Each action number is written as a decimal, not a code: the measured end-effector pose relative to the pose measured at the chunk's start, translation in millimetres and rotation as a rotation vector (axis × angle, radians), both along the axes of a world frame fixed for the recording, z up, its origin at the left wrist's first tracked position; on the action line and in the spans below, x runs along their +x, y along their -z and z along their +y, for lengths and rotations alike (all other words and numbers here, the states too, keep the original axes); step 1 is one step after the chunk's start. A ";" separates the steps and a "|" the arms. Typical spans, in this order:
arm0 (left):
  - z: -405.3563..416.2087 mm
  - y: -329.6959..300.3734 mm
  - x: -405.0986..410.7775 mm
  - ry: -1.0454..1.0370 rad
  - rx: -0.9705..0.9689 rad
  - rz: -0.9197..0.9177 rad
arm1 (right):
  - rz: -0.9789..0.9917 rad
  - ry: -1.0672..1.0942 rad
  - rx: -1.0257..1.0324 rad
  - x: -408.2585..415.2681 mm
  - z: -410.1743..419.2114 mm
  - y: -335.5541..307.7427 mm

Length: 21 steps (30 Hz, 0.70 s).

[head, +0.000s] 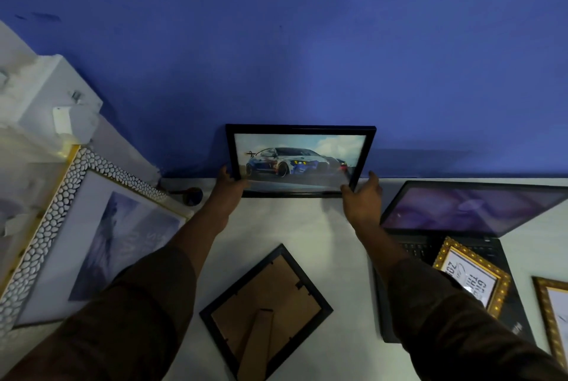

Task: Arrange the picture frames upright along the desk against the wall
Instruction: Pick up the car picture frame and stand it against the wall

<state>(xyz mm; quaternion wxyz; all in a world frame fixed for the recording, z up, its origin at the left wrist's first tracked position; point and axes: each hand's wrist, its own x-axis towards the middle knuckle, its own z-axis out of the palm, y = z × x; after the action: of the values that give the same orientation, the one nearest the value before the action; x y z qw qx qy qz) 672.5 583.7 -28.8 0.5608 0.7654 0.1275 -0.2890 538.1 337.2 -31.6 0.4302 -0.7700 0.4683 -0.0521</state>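
A black frame with a race car picture [299, 159] stands upright on the white desk [295, 227], its top leaning on the blue wall [307, 57]. My left hand [229, 185] grips its lower left corner and my right hand [362, 194] holds its lower right corner. A black frame [266, 311] lies face down near me, its cardboard back and stand showing. A large white pebbled frame [76, 227] rests tilted at the left. A small gold frame [471, 276] lies on the laptop, and another gold frame [553, 316] sits at the right edge.
An open black laptop [470, 211] sits at the right, close to my right hand. White boxes or blocks [46, 97] are stacked at the far left against the wall. A small dark round object [192, 194] lies by the wall, left of the car frame.
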 end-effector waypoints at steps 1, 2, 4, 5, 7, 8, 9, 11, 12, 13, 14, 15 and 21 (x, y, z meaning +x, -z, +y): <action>2.7 1.7 -4.1 -0.008 0.002 0.010 | 0.002 -0.011 0.007 -3.7 3.9 1.7; 6.2 3.3 -9.2 -0.011 0.003 0.018 | 0.002 -0.021 0.011 -7.2 8.1 3.3; 13.6 5.0 -20.1 -0.030 0.000 0.052 | -0.011 -0.043 0.006 -13.1 16.3 6.7; 20.5 5.8 -29.1 -0.056 -0.004 0.074 | -0.023 -0.067 0.009 -17.0 22.6 6.6; 30.4 5.9 -46.8 -0.118 -0.021 0.108 | -0.025 -0.133 0.013 -21.7 32.7 3.5; 38.1 5.9 -60.4 -0.146 -0.028 0.115 | -0.019 -0.176 0.021 -25.7 39.4 1.5; 42.7 5.7 -68.5 -0.174 -0.043 0.120 | -0.021 -0.218 0.022 -25.0 42.9 -0.2; 55.9 1.3 -95.8 -0.229 -0.059 0.120 | -0.037 -0.320 0.022 -30.0 53.1 -3.3; 63.2 -2.4 -112.7 -0.265 -0.065 0.113 | -0.047 -0.381 0.020 -33.3 58.6 -5.1; 69.8 -5.9 -128.8 -0.310 -0.072 0.110 | -0.054 -0.437 0.022 -34.9 64.5 -7.0; 76.0 -9.4 -146.2 -0.356 -0.077 0.105 | -0.062 -0.485 0.033 -35.9 70.4 -9.1; 81.6 -12.1 -163.3 -0.403 -0.088 0.098 | -0.066 -0.527 0.050 -37.7 76.4 -11.8; 119.6 -29.6 -250.6 -0.681 -0.164 0.072 | -0.094 -0.784 0.083 -41.3 117.8 -35.3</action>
<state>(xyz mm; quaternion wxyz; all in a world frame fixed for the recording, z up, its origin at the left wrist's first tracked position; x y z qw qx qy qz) 421.9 703.3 0.8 0.6797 0.6206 0.3716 -0.1216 496.8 455.1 3.6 0.4694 -0.8690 0.1204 0.0998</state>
